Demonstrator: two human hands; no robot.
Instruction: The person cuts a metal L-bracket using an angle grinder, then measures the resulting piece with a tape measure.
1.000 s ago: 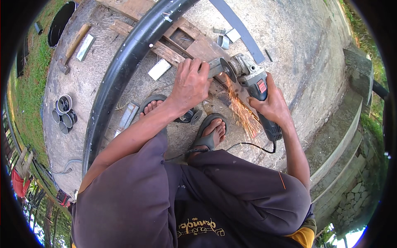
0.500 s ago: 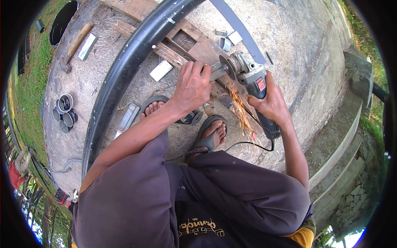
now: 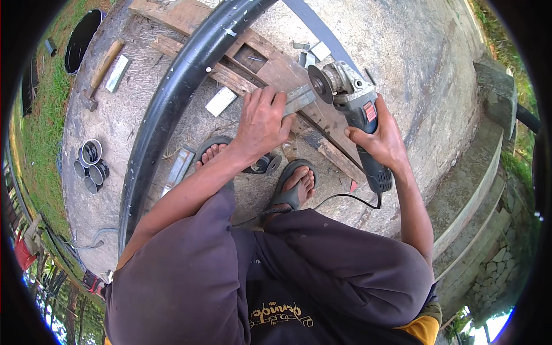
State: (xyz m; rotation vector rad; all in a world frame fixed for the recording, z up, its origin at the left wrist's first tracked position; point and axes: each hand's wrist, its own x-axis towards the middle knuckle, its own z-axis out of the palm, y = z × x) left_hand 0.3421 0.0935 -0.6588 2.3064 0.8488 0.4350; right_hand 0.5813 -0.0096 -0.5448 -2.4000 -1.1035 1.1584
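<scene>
My right hand (image 3: pixel 380 138) is wrapped round the body of an angle grinder (image 3: pixel 361 115), whose dark disc (image 3: pixel 321 84) points up and to the left. Between the fingers of my left hand (image 3: pixel 263 122) is a short grey metal piece (image 3: pixel 299 99), which sticks out to the right over a brown wooden board (image 3: pixel 287 75). A small gap shows between the disc and the end of this piece. No sparks are visible. The grinder's black cord (image 3: pixel 351 196) runs down and left past my right foot.
A thick black curved pipe (image 3: pixel 167 98) arches across the left. Beyond it lie a hammer (image 3: pixel 104 69), a metal offcut (image 3: pixel 118 73) and several short pipe rings (image 3: pixel 92 164). More metal offcuts (image 3: pixel 320 50) lie past the board. Concrete steps (image 3: pixel 471 201) rise at the right.
The sparks have stopped. The grinder's disc has come away from the metal piece, slightly up and right. More of the piece now shows beyond my left hand.
</scene>
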